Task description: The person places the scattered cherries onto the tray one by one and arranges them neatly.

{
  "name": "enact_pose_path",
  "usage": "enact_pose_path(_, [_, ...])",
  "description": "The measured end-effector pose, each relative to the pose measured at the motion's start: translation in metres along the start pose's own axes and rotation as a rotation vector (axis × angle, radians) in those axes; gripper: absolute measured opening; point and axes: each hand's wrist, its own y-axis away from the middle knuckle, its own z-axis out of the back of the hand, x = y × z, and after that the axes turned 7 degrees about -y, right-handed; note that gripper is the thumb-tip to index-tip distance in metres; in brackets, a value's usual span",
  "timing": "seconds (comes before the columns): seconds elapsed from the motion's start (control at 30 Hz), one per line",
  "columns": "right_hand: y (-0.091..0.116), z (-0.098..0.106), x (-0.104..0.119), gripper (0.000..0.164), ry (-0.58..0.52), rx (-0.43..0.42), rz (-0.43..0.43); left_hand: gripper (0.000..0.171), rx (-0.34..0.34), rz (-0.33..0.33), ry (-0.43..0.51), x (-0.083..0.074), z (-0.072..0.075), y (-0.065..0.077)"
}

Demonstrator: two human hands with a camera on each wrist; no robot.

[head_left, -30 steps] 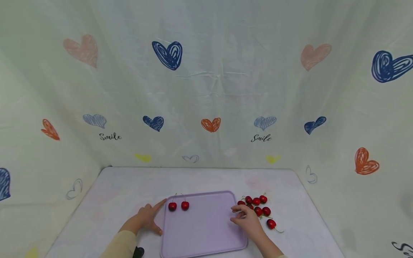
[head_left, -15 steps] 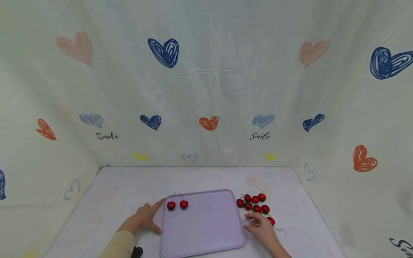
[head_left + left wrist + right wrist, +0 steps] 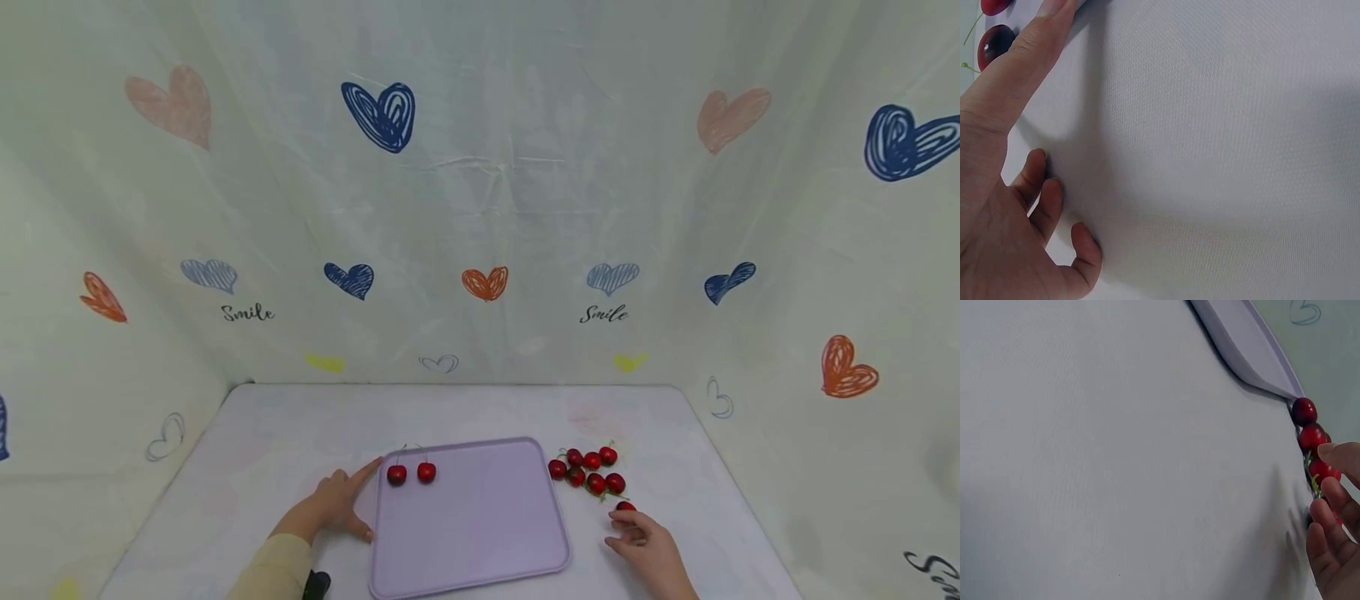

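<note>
My left hand (image 3: 330, 504) spreads its thumb and index finger against the left rim of a lilac tray (image 3: 480, 521). Two stemmed cherries, a left one (image 3: 397, 475) and a right one (image 3: 426, 472), sit at the tray's back left corner. Right of the tray, my right hand (image 3: 648, 550) hovers with loosely bent fingers and a gap between thumb and index finger. Its fingertips are right at a single cherry (image 3: 626, 505), which the hand partly covers in the head view. In the right wrist view nothing shows between the fingers (image 3: 1330, 487).
Several cherries (image 3: 596, 483) lie grouped on the white table (image 3: 465, 412) beside the tray's back right corner. A dark object (image 3: 317, 583) lies by the left sleeve (image 3: 277, 567). A curtain (image 3: 480, 208) printed with hearts surrounds the table.
My right hand has moved from over the tray's right rim, rightward and toward the front, to the single cherry. The left hand stays at the tray's rim, and the head view has shifted slightly.
</note>
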Motion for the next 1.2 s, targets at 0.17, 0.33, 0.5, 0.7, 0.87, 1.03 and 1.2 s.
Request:
enact_pose_path(0.17, [-0.004,0.008,-0.007,0.037,0.006,-0.016,-0.042,0.111,0.007,-0.007,-0.005,-0.004,0.004,0.001])
enact_pose_path(0.33, [-0.009,0.012,-0.011,0.035,0.028,-0.051,-0.027,0.111,0.006,-0.010,0.004,-0.002,0.002,0.003])
enact_pose_path(0.5, [-0.015,0.016,-0.010,0.035,0.029,-0.065,0.025,0.112,0.014,0.002,-0.007,-0.001,0.000,0.002])
enact_pose_path(0.7, [-0.020,0.020,-0.007,0.040,0.031,-0.065,0.007,0.112,0.016,0.012,-0.009,-0.004,0.004,0.000])
enact_pose_path(0.87, [-0.024,0.022,-0.007,0.049,0.033,-0.058,0.005,0.113,-0.003,-0.003,-0.008,-0.004,0.005,0.001])
enact_pose_path(1.03, [-0.028,0.022,-0.009,0.051,0.053,-0.062,0.011,0.112,0.007,-0.001,-0.005,-0.003,0.005,0.001])
enact_pose_path(1.2, [-0.030,0.019,-0.010,0.050,0.074,-0.077,0.001,0.112,0.021,0.012,-0.010,-0.004,0.005,0.001])
